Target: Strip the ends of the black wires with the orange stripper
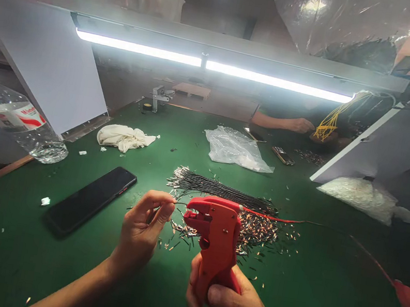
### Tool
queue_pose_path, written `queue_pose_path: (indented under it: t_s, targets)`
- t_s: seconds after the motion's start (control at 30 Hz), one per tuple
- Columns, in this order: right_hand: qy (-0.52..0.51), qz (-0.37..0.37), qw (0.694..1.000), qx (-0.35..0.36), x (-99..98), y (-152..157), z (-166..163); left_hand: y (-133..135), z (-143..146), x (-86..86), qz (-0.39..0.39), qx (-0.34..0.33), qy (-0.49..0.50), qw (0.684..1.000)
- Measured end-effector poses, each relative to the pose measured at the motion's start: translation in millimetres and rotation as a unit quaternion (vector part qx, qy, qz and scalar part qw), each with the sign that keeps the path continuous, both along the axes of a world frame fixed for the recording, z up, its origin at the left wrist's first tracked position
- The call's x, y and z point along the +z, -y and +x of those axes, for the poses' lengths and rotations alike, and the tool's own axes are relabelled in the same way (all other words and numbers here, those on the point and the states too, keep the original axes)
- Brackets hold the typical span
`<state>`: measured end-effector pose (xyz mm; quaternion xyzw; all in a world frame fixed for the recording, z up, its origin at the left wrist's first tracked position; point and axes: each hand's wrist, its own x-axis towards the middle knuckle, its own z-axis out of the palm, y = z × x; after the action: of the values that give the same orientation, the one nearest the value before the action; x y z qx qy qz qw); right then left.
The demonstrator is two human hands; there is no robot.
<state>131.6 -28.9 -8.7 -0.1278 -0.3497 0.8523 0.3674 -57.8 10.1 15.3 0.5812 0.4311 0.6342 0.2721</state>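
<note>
My right hand (228,296) is wrapped round the handle of a red wire stripper (220,235), held upright with its jaws toward the left. Between thumb and forefinger, my left hand (146,225) pinches a thin dark wire (181,203) whose end reaches the stripper's jaws. Whether the jaws grip it I cannot tell. Behind the tool lies a bundle of black wires (218,187) with bare tips at the left. A heap of cut insulation and copper scraps (260,233) spreads beside and partly behind the stripper.
A black phone (91,200) lies left on the green table (301,306). Farther back are a white cloth (125,137) and a clear plastic bag (237,148). A water bottle (18,114) stands at the left edge. Across the table, another person's hand (300,125) is near yellow wires (328,124).
</note>
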Motion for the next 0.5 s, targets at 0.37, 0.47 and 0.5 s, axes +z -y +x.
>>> queue_pose_path:
  t_s: [0.37, 0.47, 0.5]
  targets:
    - [0.072, 0.024, 0.997, -0.030, -2.6, -1.2, -0.6, -3.5, -5.5, -0.7, 0.087, 0.030, -0.122, 0.988]
    - [0.095, -0.005, 0.994, -0.052, -4.0, -1.6, 1.0, -2.5, -3.9, 2.2, 0.104, 0.019, -0.137, 0.985]
    - [0.102, 0.002, 0.993, -0.057, -4.4, -2.0, 1.5, -2.1, -3.1, 3.3, 0.111, 0.012, -0.140, 0.984]
